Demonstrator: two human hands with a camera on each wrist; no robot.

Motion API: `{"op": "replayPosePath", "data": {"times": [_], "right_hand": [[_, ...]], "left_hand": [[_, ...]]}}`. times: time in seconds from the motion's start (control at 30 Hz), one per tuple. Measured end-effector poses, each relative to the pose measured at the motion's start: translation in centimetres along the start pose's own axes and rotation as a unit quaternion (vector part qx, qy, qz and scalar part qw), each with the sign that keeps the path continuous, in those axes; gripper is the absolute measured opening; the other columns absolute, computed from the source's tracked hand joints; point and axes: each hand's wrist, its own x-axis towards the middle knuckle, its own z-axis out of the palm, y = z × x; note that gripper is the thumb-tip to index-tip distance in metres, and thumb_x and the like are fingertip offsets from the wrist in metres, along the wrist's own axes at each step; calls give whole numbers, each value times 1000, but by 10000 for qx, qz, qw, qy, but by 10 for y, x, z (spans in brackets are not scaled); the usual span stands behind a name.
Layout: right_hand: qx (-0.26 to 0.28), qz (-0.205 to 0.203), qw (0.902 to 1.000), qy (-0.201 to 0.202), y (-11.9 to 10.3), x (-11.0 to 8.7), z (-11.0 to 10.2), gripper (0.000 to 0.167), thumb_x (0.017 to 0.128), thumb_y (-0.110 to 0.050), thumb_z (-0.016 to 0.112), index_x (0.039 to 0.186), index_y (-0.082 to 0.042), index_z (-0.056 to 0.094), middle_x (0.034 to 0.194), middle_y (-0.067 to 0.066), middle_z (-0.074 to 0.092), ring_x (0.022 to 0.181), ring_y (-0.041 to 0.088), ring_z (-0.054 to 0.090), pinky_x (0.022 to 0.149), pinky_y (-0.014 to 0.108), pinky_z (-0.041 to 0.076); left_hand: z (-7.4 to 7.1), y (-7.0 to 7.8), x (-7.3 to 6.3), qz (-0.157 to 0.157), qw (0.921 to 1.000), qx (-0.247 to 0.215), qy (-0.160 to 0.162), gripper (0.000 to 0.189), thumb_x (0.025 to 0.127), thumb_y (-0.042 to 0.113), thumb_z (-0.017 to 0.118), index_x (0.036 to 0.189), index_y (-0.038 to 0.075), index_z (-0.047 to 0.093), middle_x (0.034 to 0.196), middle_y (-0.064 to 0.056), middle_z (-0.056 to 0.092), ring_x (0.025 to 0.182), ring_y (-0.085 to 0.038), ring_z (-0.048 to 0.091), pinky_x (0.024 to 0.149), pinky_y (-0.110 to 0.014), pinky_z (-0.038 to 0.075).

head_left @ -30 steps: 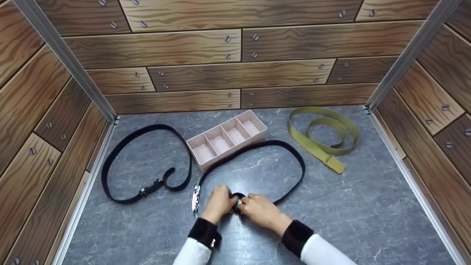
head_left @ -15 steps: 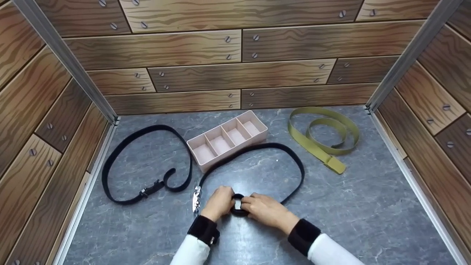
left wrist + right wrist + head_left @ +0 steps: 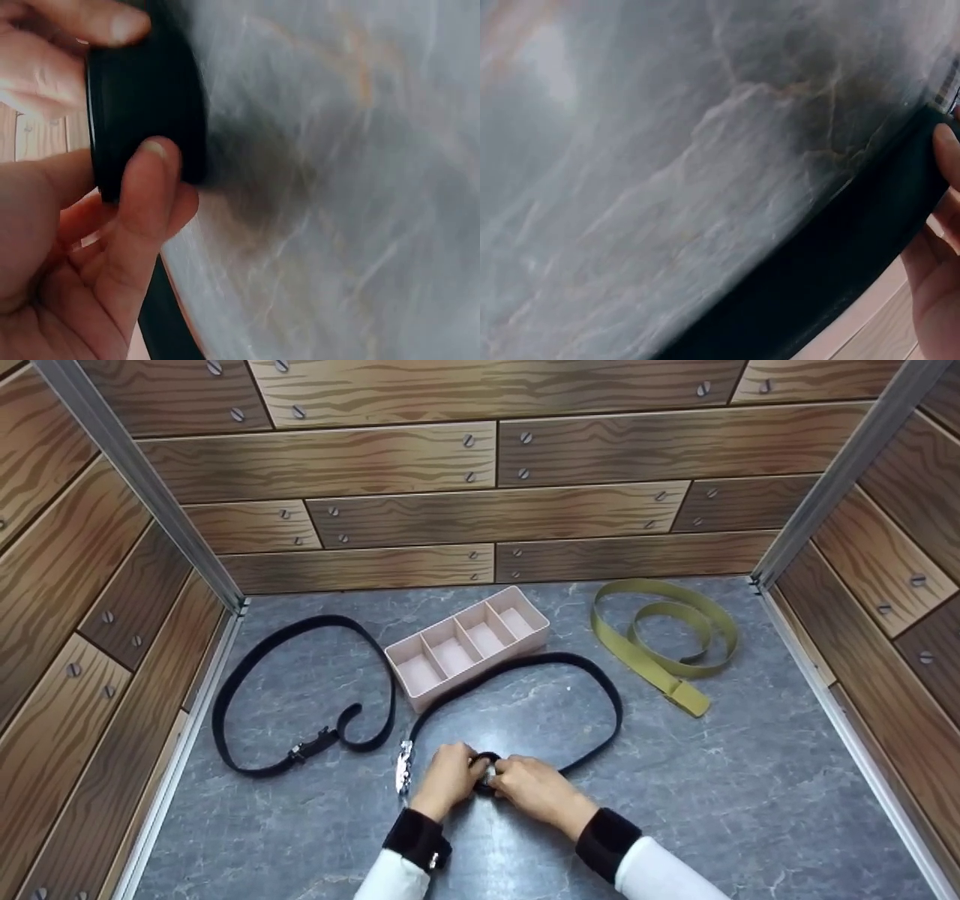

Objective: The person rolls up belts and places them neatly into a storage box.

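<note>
Together, the left hand [image 3: 447,775] and right hand [image 3: 535,787] pinch the coiled end of a black belt [image 3: 555,658] on the table [image 3: 712,795]. It curves just beside a pink 4-compartment tray [image 3: 467,639].

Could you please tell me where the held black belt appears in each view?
Head: the belt loops just below centre.
Left wrist: the belt is mostly at upper left.
Right wrist: the belt slants from bottom centre towards the right edge.
Shared landmark: the grey surface.
</note>
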Motion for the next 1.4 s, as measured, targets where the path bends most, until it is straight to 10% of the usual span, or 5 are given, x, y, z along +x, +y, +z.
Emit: {"op": "replayPosePath", "data": {"times": [0.47,0.67,0.93,1.1,1.4], "right_hand": [[186,-258,9988,-371,13,-11,-9,24,78,-16,76,101,-15,69,100,-5,63,92,16,60,82,31,50],[188,-329,9992,-151,13,-11,-5,13,77,-21,78,87,-18,70,86,-2,58,75,17,57,67,31,47],[-474,382,9979,238,3,-9,4,14,80,-31,77,86,-19,73,80,4,62,64,21,56,57,35,48],[-282,691,9969,266,1,-7,6,13,81,-29,78,85,-17,74,77,3,61,62,20,56,54,35,47],[946,41,9948,-378,19,-20,-6,20,85,-25,74,102,-15,74,96,-4,64,83,14,60,74,31,50]], "left_hand": [[-9,3,11,416,9935,361,-992,14,83,-1,66,72,9,66,72,-2,64,63,-17,56,58,-29,47],[-6,4,13,896,9896,602,-954,11,84,2,67,78,11,71,76,0,67,69,-18,62,64,-32,50],[14,8,0,-750,9946,-517,495,13,82,17,74,87,5,76,83,-12,72,77,-30,68,66,-42,52],[16,12,-2,-1186,9853,-1090,566,19,80,9,73,97,2,76,84,-17,71,65,-22,68,59,-34,54],[4,5,10,-106,9991,-157,-379,8,79,2,68,77,7,74,74,-5,67,64,-19,59,60,-32,48]]}}
